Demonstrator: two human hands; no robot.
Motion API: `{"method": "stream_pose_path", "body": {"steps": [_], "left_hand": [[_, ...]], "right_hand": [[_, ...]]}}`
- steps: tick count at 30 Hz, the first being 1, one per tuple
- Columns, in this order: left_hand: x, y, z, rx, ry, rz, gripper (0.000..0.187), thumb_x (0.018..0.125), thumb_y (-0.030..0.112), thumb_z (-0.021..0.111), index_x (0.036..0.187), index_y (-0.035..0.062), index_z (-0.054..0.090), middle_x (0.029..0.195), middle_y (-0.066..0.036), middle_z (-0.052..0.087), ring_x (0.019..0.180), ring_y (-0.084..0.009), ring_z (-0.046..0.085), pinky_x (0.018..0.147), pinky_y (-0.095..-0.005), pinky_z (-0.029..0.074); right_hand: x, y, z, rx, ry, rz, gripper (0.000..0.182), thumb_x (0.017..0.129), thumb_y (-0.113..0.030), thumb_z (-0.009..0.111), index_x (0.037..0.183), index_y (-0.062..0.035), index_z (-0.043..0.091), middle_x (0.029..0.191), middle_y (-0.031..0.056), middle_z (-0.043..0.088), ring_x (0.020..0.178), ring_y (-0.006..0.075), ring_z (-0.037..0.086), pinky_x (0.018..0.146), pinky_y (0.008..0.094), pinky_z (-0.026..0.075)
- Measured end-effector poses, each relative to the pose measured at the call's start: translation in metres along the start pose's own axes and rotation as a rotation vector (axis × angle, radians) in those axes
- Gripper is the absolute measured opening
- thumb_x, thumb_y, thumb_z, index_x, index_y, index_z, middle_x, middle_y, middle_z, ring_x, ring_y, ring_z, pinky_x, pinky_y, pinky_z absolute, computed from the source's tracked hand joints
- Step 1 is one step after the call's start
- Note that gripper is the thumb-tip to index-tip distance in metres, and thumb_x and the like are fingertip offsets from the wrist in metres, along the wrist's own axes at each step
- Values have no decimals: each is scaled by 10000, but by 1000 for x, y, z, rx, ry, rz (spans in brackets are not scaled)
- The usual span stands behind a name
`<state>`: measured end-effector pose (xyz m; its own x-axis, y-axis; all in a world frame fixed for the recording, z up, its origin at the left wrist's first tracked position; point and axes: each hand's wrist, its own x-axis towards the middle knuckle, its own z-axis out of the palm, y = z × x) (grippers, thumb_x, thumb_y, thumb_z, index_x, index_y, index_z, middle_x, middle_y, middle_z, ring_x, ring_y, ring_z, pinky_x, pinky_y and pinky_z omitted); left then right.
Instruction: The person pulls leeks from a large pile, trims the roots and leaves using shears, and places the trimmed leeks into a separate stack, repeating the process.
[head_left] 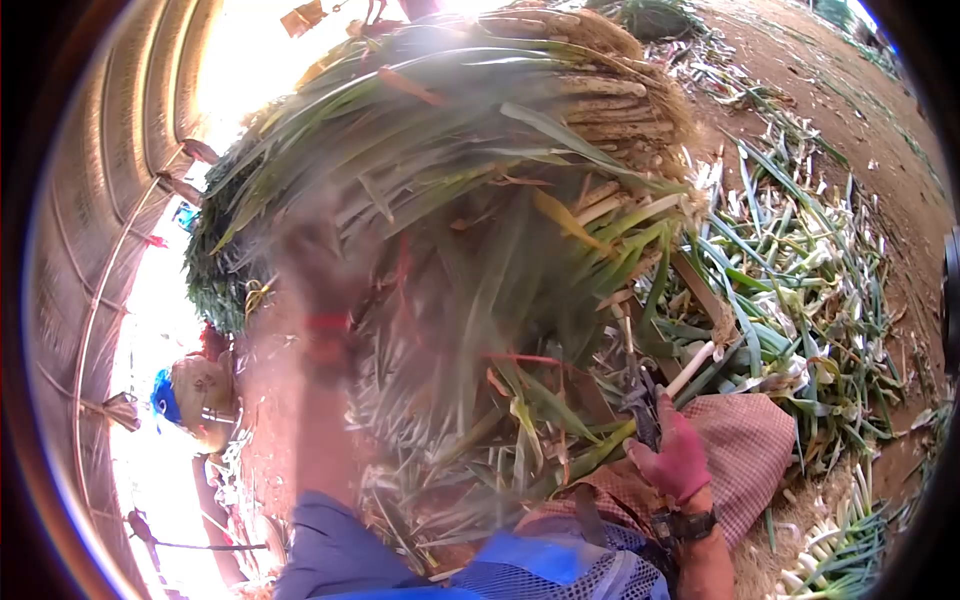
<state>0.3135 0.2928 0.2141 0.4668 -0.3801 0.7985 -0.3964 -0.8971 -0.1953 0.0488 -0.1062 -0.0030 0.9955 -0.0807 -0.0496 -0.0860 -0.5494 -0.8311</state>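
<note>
The right hand (680, 458), in a pink glove, grips one scallion (655, 395) near its white stem; it seems light and bendable; the left hand (318, 275) is blurred, its fingers unclear.

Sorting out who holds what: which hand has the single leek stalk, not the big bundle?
The right hand, in a pink glove, grips one leek low by the lap. The left hand is raised, blurred, against the big bundle.

Green onion stalk (672, 388): white shank and green leaves, lying slantwise, lower end clasped, before a large bundled heap of green onions (480, 130).
</note>
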Motion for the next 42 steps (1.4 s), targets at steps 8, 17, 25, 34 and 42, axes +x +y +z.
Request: {"method": "stream_pose_path", "body": {"steps": [8,17,25,34,42], "left_hand": [[93,-183,99,158,-271,-33,1276,672,327,979,1682,231,204,1556,-185,513,1423,-379,490,1179,-494,422],[15,-185,140,-479,-976,-781,655,811,138,881,1385,-32,616,1288,-108,714,1031,-188,721,910,-341,593],[-152,-53,64,-344,-808,-658,715,706,530,860,1085,-66,755,1069,-222,784,953,-353,775,827,-424,630],[-275,131,-61,-144,-1545,-585,876,720,650,816,1189,-81,705,1081,-294,754,1025,-403,752,916,-487,589],[-212,178,-90,-470,-2143,-78,619,932,648,636,1157,92,786,1103,-179,773,1027,-370,737,932,-451,552]], "right_hand": [[-10,4,3,1,-75,23,959,793,-349,831,1544,84,421,1252,294,669,1162,427,662,1005,447,528],[-17,4,8,13,-110,51,945,767,-341,847,1514,80,451,1233,297,681,1180,439,655,1022,464,522],[-24,14,13,36,-15,-92,963,757,-312,860,1521,94,438,1195,290,693,1117,423,687,988,459,538],[-36,8,-21,9,236,-125,817,798,-192,770,1488,122,464,1168,297,684,1087,416,685,959,457,534],[-51,-1,-26,-45,11,130,785,818,-203,701,1506,93,467,1119,289,693,1020,420,687,927,433,539]]}}
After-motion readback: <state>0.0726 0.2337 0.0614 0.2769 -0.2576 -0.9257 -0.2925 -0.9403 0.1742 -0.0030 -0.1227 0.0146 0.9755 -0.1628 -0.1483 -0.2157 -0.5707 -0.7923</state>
